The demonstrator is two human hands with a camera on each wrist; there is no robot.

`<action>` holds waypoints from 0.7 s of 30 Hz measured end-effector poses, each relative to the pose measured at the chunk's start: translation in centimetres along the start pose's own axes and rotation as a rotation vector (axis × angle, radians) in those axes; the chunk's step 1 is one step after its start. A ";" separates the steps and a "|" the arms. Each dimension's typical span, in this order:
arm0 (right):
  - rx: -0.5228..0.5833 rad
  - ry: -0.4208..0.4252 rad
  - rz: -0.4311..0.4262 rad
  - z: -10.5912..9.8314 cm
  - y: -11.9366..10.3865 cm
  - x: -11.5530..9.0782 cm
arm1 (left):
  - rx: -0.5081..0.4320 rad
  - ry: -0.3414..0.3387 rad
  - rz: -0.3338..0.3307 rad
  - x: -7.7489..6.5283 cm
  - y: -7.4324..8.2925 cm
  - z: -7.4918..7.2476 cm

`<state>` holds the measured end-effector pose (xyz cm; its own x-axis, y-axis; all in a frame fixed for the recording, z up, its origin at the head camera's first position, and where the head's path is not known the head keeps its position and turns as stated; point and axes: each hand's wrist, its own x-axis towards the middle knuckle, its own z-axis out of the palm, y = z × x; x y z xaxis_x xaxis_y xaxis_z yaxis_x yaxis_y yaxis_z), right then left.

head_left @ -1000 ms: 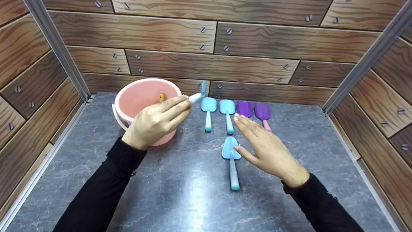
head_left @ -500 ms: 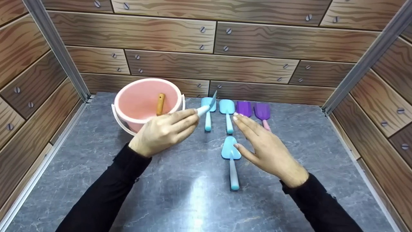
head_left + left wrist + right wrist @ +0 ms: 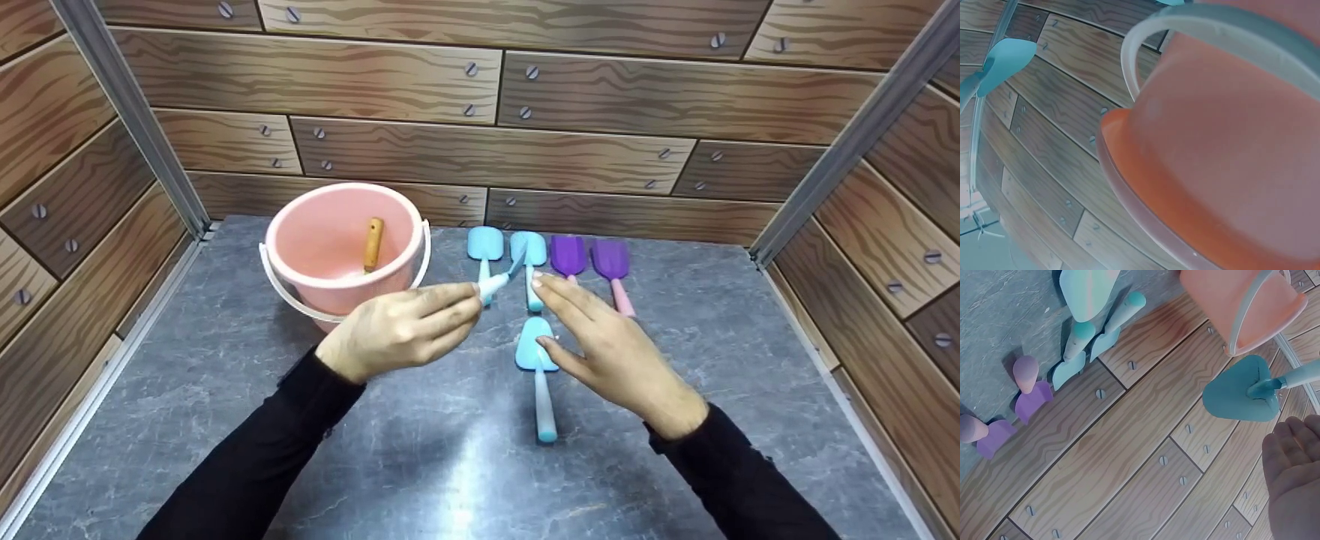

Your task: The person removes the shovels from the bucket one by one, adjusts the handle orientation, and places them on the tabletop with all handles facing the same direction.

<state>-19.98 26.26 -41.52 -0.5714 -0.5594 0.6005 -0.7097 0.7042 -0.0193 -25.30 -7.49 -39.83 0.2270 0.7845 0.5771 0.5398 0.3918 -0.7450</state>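
Note:
My left hand (image 3: 409, 326) pinches the pale handle of a small blue trowel (image 3: 495, 285), raised off the table with its blade pointing up and right. That trowel (image 3: 1238, 391) shows its whole blade in the right wrist view. Opposite it, my right hand (image 3: 619, 356) hovers with straight fingers and holds nothing. Below its thumb, another blue trowel (image 3: 545, 405) lies on the table, handle toward me. Behind my left hand stands a pink bucket (image 3: 315, 240), with a wooden handle (image 3: 373, 244) sticking up inside.
Two blue shovels (image 3: 485, 244) and two purple shovels (image 3: 568, 255) with pink handles lie in a row along the back. Wood-plank-patterned walls (image 3: 420, 82) with metal corner posts (image 3: 142, 127) enclose the grey table (image 3: 405, 450).
My left hand has carried the trowel away from the bucket, rightward and toward me, closer to the right hand. The right hand has barely shifted. The wooden handle in the bucket has come into view.

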 end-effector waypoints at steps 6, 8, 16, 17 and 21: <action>0.026 0.042 -0.085 0.7 -0.1 0.2 | -0.007 0.029 0.030 0.4 0.9 0.4; 0.033 0.047 -0.089 0.9 -0.2 0.1 | -0.009 0.034 0.041 0.5 1.2 0.5; 0.062 0.035 -0.096 1.7 -0.6 0.1 | -0.014 0.021 0.079 0.9 2.4 0.6; 0.059 0.032 -0.097 1.8 -0.6 0.1 | -0.013 0.018 0.086 1.0 2.5 0.6; 0.045 0.031 -0.100 2.3 -0.9 0.0 | -0.009 0.016 0.112 1.3 3.0 0.7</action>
<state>-20.30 24.68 -43.33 -0.4846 -0.6113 0.6257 -0.7806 0.6250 0.0061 -23.98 -4.97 -41.56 0.2990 0.8152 0.4961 0.5178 0.2980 -0.8019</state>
